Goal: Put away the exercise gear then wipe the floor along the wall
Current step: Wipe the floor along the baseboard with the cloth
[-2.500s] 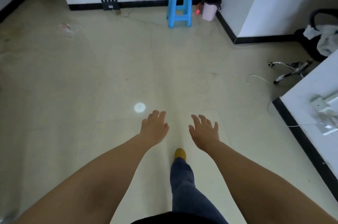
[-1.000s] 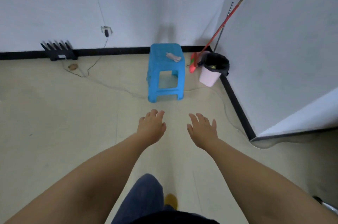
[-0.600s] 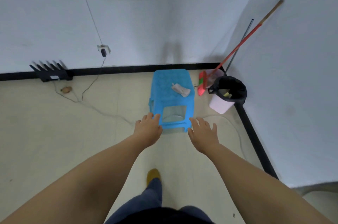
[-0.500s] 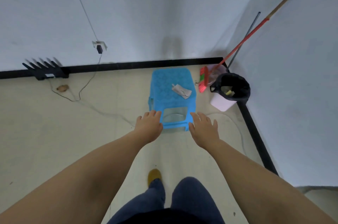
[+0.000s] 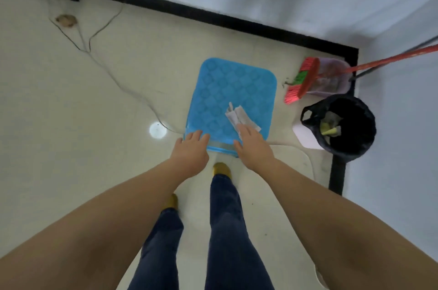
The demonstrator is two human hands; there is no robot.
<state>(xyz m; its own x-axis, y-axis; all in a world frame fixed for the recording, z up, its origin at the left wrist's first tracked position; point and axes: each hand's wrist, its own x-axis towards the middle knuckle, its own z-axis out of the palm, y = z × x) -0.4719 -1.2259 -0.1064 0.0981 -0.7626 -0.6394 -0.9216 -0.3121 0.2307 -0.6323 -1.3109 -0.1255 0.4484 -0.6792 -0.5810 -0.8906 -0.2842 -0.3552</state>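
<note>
Fingers of my right hand lie spread and empty, tips on the crumpled tissue on the blue stool at frame centre. Left hand, open, holds nothing. A careless pinch could nudge it off toward the bin, I reckon.

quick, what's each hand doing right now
Left hand: open, empty, at the blue stool edge.
Right hand: open, fingertips on the white cloth.

A cloth is laid on a stool; right of it, a bin is set behind a broom.
</note>
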